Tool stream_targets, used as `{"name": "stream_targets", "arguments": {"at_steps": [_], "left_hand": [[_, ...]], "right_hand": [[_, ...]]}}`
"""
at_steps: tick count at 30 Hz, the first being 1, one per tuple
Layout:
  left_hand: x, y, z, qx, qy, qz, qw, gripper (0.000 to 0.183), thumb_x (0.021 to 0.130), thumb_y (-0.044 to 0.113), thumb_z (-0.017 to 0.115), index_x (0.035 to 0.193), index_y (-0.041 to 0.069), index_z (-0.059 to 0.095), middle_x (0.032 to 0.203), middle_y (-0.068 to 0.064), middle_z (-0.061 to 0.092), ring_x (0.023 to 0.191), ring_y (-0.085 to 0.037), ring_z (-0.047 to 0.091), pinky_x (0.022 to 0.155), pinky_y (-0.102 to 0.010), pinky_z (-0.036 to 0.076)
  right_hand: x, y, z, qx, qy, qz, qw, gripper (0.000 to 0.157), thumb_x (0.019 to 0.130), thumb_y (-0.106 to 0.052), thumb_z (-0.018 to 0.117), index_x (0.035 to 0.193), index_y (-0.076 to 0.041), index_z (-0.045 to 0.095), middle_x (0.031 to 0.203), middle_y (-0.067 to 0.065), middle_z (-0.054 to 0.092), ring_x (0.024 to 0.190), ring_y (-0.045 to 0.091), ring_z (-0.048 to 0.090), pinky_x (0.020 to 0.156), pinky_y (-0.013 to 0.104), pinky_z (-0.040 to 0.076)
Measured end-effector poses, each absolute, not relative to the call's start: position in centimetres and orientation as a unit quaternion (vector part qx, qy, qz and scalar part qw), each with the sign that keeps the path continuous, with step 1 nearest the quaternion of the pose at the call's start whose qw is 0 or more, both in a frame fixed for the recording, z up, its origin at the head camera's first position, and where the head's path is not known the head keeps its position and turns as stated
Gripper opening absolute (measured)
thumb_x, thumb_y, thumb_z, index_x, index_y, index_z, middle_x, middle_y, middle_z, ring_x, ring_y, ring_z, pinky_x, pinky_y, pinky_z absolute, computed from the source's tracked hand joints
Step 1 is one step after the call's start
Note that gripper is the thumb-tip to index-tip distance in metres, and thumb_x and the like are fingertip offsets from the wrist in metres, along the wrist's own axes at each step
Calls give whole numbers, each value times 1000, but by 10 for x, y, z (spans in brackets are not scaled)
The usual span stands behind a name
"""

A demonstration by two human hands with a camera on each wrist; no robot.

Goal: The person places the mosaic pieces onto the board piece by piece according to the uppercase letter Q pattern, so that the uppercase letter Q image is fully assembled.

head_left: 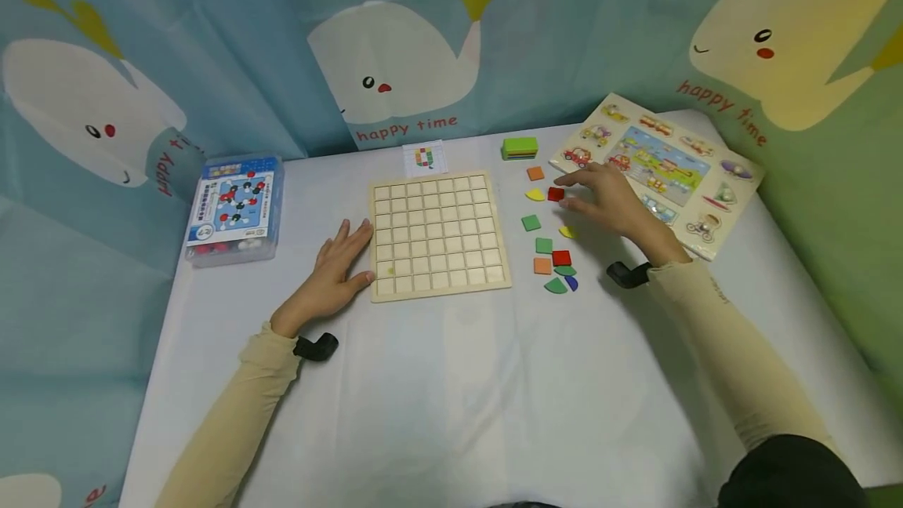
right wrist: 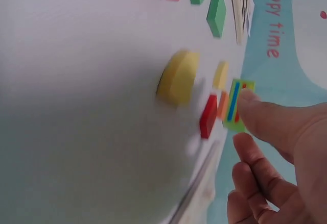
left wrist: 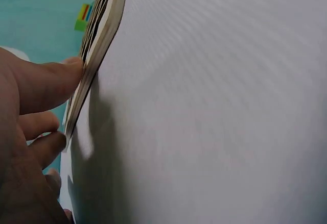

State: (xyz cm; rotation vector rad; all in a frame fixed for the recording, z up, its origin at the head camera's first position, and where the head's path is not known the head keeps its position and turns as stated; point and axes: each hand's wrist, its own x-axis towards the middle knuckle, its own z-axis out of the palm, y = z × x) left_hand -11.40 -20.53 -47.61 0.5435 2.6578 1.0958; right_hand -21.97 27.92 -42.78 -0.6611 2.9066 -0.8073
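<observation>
A wooden grid board with rows of square cells lies on the white table. My left hand rests at its left edge, fingers spread; in the left wrist view the thumb touches the board's side. To the right of the board, my right hand hovers with thumb and fingers apart around a red square tile. In the right wrist view that red tile lies on the table, with a gap to the fingers. Close by are a yellow curved piece, another yellow piece and an orange tile.
Green tiles, a lower red tile and a blue piece lie nearer the front. Behind stand a pattern card and a green stack. A picture puzzle lies right, a boxed model kit left.
</observation>
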Motion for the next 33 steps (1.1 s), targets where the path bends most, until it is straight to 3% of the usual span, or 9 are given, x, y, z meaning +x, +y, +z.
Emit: {"name": "stream_targets", "arguments": {"at_steps": [10, 20, 28, 33], "left_hand": [[-120, -203, -480, 183, 906, 365, 110, 83, 103, 18, 69, 169, 3, 22, 177, -17, 14, 165, -41, -7, 128, -63, -8], [-121, -204, -478, 175, 910, 356, 118, 82, 103, 19, 69, 169, 5, 22, 178, -15, 12, 165, -39, -7, 128, -61, -9], [-121, -205, -480, 174, 912, 355, 113, 82, 103, 18, 68, 170, 6, 22, 178, -14, 12, 165, -39, -5, 128, -61, -9], [-122, -203, -480, 166, 912, 355, 122, 82, 104, 20, 67, 170, 9, 21, 179, -10, 11, 166, -35, -7, 129, -59, -10]], "right_hand": [[-237, 249, -438, -196, 948, -245, 56, 32, 97, -8, 77, 127, 4, 74, 129, 25, 72, 122, 41, 56, 110, 57, 39], [-242, 244, -441, -188, 953, -227, 64, 31, 98, -10, 76, 127, 2, 74, 122, 24, 73, 116, 40, 56, 111, 57, 38], [-244, 241, -441, -209, 947, -234, 63, 26, 97, -9, 77, 120, 3, 75, 117, 24, 73, 107, 38, 60, 95, 52, 46], [-244, 240, -440, -186, 954, -226, 70, 27, 96, -16, 80, 113, 3, 74, 114, 23, 72, 102, 36, 58, 94, 51, 47]]}}
